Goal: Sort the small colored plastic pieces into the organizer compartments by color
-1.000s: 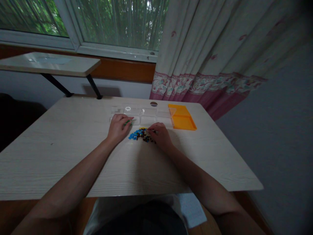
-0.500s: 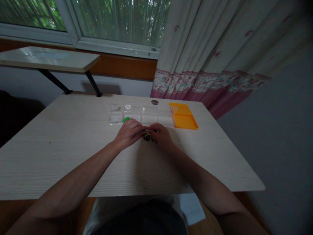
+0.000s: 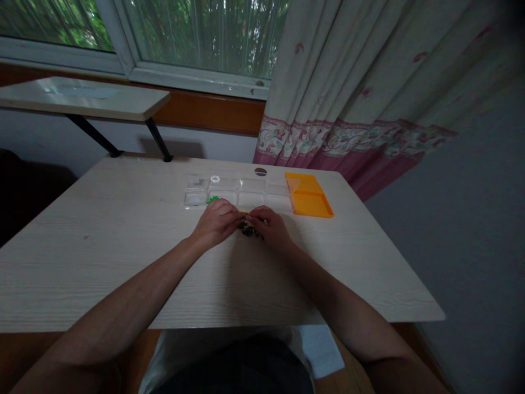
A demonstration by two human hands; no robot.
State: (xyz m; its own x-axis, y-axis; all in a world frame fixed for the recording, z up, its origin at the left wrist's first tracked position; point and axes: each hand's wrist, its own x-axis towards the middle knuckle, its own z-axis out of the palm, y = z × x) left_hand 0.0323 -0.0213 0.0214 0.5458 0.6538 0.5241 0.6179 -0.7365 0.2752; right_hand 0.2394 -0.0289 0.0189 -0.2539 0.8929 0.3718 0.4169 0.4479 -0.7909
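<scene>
My left hand (image 3: pixel 217 223) and my right hand (image 3: pixel 271 227) meet above a small pile of dark and tan little pieces (image 3: pixel 248 230) on the table. Both hands have bent fingers, with the tips drawn together at the pile. Whatever lies between the fingertips is too small and dark to make out. Just beyond the hands lies a clear plastic compartment box (image 3: pixel 252 200). One front compartment has bright green pieces (image 3: pixel 213 199), partly behind my left hand. In a back compartment sits a white ring (image 3: pixel 215 179).
An orange tray (image 3: pixel 315 206) lies at the right end of the clear box. Behind the box is a round dark spot (image 3: pixel 261 172) on the pale wooden table (image 3: pixel 123 262). A raised shelf (image 3: pixel 135 105) stands at the back left, and a curtain (image 3: pixel 311 131) hangs behind the table.
The left fingers have shifted slightly, and the dark strip seen by them before no longer shows. Otherwise both hands stay over the pile.
</scene>
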